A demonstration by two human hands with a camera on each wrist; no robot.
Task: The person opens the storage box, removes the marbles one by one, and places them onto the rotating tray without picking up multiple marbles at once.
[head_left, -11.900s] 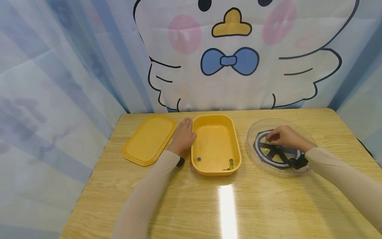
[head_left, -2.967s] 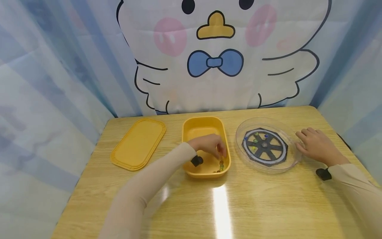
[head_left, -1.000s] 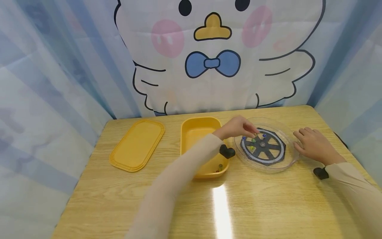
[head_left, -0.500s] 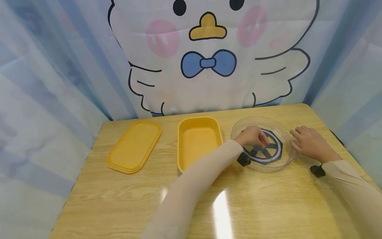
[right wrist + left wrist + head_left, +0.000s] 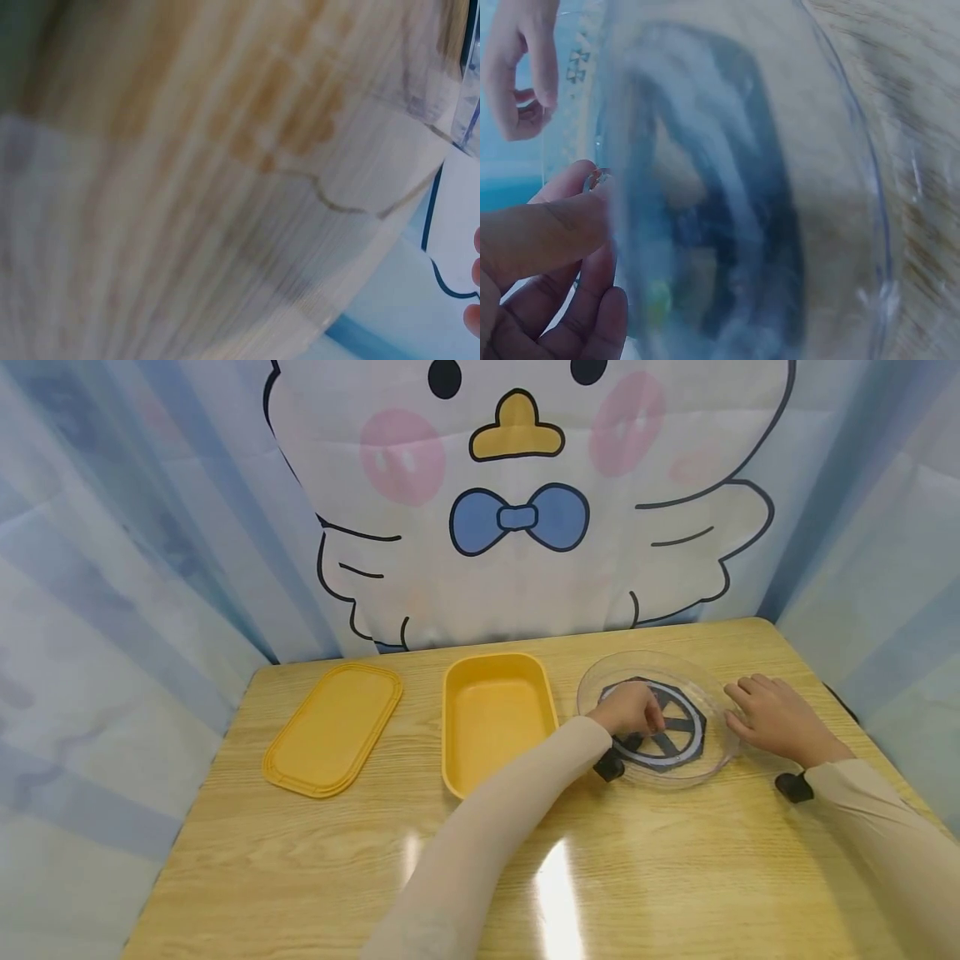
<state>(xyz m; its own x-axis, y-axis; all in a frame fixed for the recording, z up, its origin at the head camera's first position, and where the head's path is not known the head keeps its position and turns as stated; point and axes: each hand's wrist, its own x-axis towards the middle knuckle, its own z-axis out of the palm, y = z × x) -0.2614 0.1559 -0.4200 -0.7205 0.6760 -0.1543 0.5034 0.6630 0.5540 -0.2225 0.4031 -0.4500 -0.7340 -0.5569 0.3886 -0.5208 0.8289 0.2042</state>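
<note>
My left hand (image 5: 633, 710) is over the clear round dish (image 5: 712, 762), its thumb and index finger pinching a small marble with orange in it (image 5: 596, 178). Under that hand lies a dark wheel shape with a pale ring (image 5: 678, 727), seen through the dish. A blurred yellow-green marble (image 5: 660, 300) shows through the clear wall in the left wrist view; the other marbles in the dish are hidden by the hand. Beside the dish's right rim my right hand (image 5: 780, 718) rests with relaxed fingers, holding nothing. Only its fingertips (image 5: 472, 319) enter the right wrist view.
Left of the dish stands a yellow rectangular tub (image 5: 498, 658), its near right corner covered by the left sleeve (image 5: 480, 843). Farther left, a yellow lid (image 5: 333, 731) lies flat on the wooden table (image 5: 300, 860). A printed curtain (image 5: 517, 585) hangs behind the table's back edge.
The left hand has gone from the marbles in the tub across to the dish with a marble. Earlier, the right hand was in the dish; it now rests to the right of it.
</note>
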